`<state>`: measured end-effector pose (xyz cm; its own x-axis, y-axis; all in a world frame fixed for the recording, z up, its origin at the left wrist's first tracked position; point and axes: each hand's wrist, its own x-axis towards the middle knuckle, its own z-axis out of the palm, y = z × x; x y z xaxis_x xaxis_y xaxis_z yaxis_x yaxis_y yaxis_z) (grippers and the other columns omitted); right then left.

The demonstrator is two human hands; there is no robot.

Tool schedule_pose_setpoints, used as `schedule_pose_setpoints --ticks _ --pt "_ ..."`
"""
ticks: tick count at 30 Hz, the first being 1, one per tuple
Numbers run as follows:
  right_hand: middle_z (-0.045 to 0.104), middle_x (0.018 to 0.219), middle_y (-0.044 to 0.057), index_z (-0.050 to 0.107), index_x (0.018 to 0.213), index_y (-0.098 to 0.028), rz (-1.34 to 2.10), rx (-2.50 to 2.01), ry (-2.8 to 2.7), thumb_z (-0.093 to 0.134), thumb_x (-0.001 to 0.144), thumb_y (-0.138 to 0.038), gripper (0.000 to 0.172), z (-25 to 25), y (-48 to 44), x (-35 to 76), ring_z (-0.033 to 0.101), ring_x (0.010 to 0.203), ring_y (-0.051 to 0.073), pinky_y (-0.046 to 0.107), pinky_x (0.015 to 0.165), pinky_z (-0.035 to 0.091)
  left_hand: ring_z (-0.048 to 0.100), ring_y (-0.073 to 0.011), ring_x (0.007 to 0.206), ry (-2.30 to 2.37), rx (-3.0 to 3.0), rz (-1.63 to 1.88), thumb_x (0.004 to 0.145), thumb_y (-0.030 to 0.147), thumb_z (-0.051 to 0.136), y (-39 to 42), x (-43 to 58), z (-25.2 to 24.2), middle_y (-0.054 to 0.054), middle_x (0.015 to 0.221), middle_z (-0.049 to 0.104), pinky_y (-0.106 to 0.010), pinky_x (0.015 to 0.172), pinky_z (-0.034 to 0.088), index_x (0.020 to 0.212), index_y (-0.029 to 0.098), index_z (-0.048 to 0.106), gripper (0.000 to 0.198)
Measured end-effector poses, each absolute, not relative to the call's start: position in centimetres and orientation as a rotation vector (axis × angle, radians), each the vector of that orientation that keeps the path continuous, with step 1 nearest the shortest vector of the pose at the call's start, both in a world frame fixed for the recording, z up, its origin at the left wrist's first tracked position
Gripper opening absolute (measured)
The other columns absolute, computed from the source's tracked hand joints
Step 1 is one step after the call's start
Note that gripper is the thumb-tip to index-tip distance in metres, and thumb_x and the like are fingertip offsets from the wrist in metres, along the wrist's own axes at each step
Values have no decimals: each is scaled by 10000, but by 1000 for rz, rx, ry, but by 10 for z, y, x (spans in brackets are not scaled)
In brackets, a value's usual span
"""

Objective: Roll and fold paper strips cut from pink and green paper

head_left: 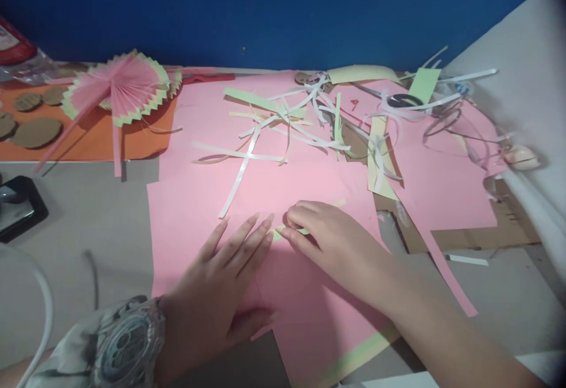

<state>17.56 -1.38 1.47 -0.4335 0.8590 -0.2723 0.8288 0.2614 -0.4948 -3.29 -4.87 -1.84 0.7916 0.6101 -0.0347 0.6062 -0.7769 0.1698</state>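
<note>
My left hand [234, 258] lies flat on a pink paper sheet [186, 217], fingers stretched out, with a watch [130, 341] on that wrist. Just right of its fingertips, my right hand [322, 229] is closed, thumb and fingers pinching a narrow green and yellow paper strip [279, 236]. The strip lies against the pink paper, and part of it is hidden under the fingers. Below the hands, another piece of the pink paper ends in a green and yellow border [358, 355] at the table's near side.
Pink and green pleated paper fans [128, 87] rest on orange paper [154, 137] beside cardboard discs [38, 132]. White and green paper strips [250, 152] lie tangled behind the hands. Cardboard [477, 240] is at right; a black object [22, 208] sits at left. A blue wall [265, 10] bounds the back.
</note>
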Motion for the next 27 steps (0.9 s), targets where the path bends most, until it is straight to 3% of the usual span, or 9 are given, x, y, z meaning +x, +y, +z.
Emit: schedule_pose_setpoints --ticks 6,15,27 --pt "501 714 -11 437 694 -188 947 -1613 -2441 373 945 -210 260 11 -15 179 449 679 133 277 603 305 133 -275 1403 901 2830 -6 886 568 328 -48 -36 -17 -94 1527 163 -476 1130 25 1446 93 217 743" --pt "459 769 1 453 703 -178 860 -1628 -2463 417 914 -139 218 7 -20 182 447 701 131 276 613 328 156 -262 1400 936 2863 32 864 581 373 -49 -38 -20 -113 1526 165 -440 1135 62 1435 83 253 767" --pt "522 790 36 568 765 -180 812 -1658 -2474 407 928 -191 230 12 -17 184 481 739 168 304 642 368 167 -253 1397 939 2870 39 854 575 393 -50 -38 -21 -107 1528 168 -414 1142 46 1437 83 249 776"
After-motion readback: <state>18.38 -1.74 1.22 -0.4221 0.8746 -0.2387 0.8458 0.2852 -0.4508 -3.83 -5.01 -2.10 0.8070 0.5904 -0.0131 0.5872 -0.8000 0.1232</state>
